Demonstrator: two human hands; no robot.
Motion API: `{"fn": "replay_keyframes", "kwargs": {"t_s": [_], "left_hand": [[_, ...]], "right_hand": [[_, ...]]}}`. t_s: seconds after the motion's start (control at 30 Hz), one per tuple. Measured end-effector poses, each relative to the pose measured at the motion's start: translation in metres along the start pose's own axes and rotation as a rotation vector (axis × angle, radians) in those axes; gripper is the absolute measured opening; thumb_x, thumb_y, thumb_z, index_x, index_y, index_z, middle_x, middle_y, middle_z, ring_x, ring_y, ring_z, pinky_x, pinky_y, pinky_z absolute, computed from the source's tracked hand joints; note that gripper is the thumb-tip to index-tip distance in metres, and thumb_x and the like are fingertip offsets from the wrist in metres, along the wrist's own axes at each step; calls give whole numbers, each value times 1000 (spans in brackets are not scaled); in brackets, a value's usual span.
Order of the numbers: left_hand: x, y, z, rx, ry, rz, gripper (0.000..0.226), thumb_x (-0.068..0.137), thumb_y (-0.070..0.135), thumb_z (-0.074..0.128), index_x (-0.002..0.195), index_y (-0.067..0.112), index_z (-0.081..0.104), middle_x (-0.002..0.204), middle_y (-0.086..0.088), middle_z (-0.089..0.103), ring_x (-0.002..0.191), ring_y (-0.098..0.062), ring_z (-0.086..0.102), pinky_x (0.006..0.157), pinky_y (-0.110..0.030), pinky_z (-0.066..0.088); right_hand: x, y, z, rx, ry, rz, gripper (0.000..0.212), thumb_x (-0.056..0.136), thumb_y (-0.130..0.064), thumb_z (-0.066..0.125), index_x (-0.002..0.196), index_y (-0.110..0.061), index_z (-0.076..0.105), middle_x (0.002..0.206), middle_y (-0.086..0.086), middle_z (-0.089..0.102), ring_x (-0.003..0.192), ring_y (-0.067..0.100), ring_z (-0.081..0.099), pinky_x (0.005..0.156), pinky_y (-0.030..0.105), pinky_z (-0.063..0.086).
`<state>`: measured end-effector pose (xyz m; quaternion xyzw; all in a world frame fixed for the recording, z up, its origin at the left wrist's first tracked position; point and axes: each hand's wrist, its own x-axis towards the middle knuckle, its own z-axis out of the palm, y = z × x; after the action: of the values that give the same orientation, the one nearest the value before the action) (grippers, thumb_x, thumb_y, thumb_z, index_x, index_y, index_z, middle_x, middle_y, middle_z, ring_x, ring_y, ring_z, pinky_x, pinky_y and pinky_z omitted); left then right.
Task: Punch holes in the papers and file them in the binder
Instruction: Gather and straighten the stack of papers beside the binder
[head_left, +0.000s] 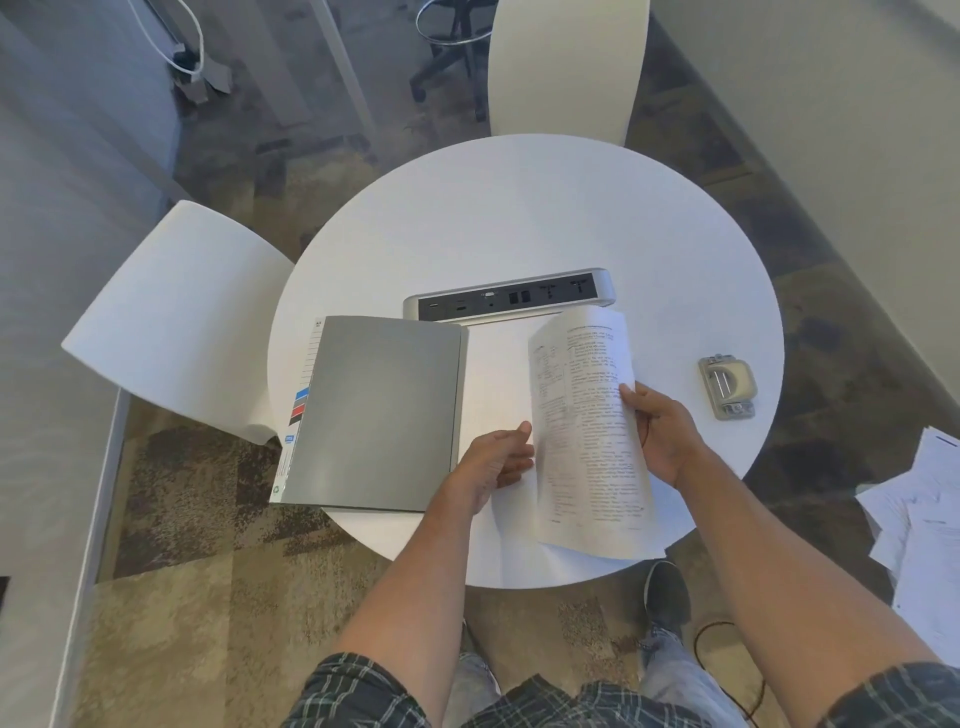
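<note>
An open binder lies on the round white table (519, 218), its grey cover (379, 410) folded out to the left with coloured index tabs along the outer edge. A stack of printed papers (587, 431) stands tilted over the binder's right half. My right hand (662, 434) grips the stack's right edge. My left hand (498, 457) pinches its lower left edge near the binder's spine. A grey hole punch (727, 387) rests at the table's right side, apart from both hands.
A silver power and socket box (509, 301) sits just behind the binder. White chairs stand at the left (176, 322) and at the back (566, 67). Loose sheets (924, 519) lie on another surface at the right. Carpet surrounds the table.
</note>
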<state>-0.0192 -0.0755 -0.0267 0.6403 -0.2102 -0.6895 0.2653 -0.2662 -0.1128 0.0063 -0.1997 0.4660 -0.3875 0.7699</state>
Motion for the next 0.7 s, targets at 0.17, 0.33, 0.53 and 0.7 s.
{"fn": "replay_keyframes", "kwargs": {"t_s": [0.17,0.33,0.53,0.7], "left_hand": [[-4,-3,10,-69,-9,-50,23,95,34,71,100,11,68,94,-9,73,84,-26,69,75,-35,56],[1,-5,-6,-95,146,62,7,91,16,75,90,12,69,83,-7,72,68,-18,65,63,-25,53],[6,-10,-20,36,336,138,15,87,9,76,74,11,70,78,-9,73,71,-25,64,67,-33,53],[6,-11,-20,35,385,130,13,89,6,74,77,10,71,84,-10,76,73,-24,69,70,-34,57]], "right_hand": [[-5,-1,0,79,-36,10,29,100,-19,52,119,-2,66,102,14,75,86,28,72,76,39,62],[0,1,-9,-180,227,-30,18,102,-20,55,100,-9,69,93,9,76,80,27,71,73,39,58],[16,29,-24,-533,414,-21,20,99,-20,59,92,-3,68,96,10,74,90,29,70,84,43,56],[19,38,-29,-757,467,-22,26,85,-16,64,109,-17,76,104,1,76,100,24,72,95,46,58]]}}
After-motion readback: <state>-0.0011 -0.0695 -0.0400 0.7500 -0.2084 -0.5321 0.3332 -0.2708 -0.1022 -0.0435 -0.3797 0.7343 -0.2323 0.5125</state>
